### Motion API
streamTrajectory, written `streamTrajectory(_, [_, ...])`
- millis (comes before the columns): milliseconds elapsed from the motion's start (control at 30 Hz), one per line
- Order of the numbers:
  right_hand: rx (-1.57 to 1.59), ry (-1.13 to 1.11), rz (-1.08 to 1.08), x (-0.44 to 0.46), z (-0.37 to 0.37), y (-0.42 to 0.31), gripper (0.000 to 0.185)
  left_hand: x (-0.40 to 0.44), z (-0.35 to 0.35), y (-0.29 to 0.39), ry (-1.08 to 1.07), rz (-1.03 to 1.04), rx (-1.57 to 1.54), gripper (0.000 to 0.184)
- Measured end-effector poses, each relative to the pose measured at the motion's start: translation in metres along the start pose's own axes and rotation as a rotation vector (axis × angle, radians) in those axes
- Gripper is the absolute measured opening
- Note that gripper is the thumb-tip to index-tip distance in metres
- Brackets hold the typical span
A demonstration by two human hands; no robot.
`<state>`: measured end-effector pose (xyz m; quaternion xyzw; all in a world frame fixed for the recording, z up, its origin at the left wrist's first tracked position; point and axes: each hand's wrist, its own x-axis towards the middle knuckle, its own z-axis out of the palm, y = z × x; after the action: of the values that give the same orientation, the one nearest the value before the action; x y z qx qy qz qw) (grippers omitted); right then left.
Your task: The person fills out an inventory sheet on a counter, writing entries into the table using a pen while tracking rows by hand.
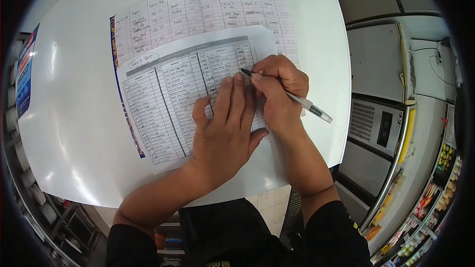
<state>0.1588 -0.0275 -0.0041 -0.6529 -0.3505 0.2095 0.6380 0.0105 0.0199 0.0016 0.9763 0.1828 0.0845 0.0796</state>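
Note:
A printed product list [148, 104] lies tilted on an open notebook [163, 17] with handwritten columns. My left hand [222, 123] rests flat on the lower right half of the list, fingers spread and covering some rows. In my right hand [284, 84] is a pen [309, 104] with a clear barrel and a black tip end. The tip points at the right-hand columns of the list, just above my left fingertips; whether it touches the paper I cannot tell. Handwritten entries show in those columns, and a circled note sits at the list's upper left.
Under the papers is a glossy white table [74, 118]. A blue and red printed sheet [27, 76] is at its left edge. To the right stands a steel appliance [376, 123] with a vent, and farther right are shelves [430, 202] of packaged goods. Stacked white dishes [37, 193] sit lower left.

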Motion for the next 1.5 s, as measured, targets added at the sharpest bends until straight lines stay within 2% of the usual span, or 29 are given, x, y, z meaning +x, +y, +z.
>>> streamTrajectory(200, [0.017, 0.008, 0.046, 0.000, 0.000, -0.003, 0.014, 0.000, 0.001, 0.000, 0.012, 0.004, 0.003, 0.070])
streamTrajectory(267, [0.116, 0.032, 0.076, 0.001, 0.000, -0.007, 0.015, 0.000, 0.000, -0.001, -0.001, 0.019, -0.069, 0.077])
streamTrajectory(400, [0.113, 0.051, 0.086, 0.001, -0.003, -0.009, 0.014, 0.000, -0.001, -0.001, -0.005, 0.030, -0.062, 0.078])
streamTrajectory(567, [0.022, 0.002, 0.019, 0.002, -0.004, 0.001, 0.014, 0.000, 0.000, -0.001, -0.007, 0.025, -0.081, 0.079])
streamTrajectory(667, [0.040, -0.038, 0.033, 0.001, -0.009, 0.002, 0.015, 0.000, 0.000, 0.000, -0.002, 0.005, -0.031, 0.072])
streamTrajectory(767, [0.135, 0.053, 0.089, 0.003, 0.000, -0.004, 0.012, 0.000, 0.000, 0.000, -0.007, 0.003, -0.025, 0.073])
streamTrajectory(867, [0.039, 0.035, 0.040, 0.003, -0.003, -0.002, 0.012, 0.000, 0.001, 0.000, -0.015, 0.007, -0.022, 0.073])
streamTrajectory(967, [0.101, 0.034, 0.114, 0.003, -0.004, -0.007, 0.015, 0.001, -0.001, 0.000, -0.017, 0.005, -0.028, 0.074])
streamTrajectory(1167, [0.025, 0.022, 0.089, 0.003, -0.003, -0.007, 0.015, 0.001, 0.000, 0.000, -0.017, 0.007, -0.021, 0.074])
streamTrajectory(1500, [0.099, 0.053, 0.133, 0.004, -0.004, -0.010, 0.015, 0.000, 0.000, -0.001, -0.025, 0.007, -0.040, 0.073])
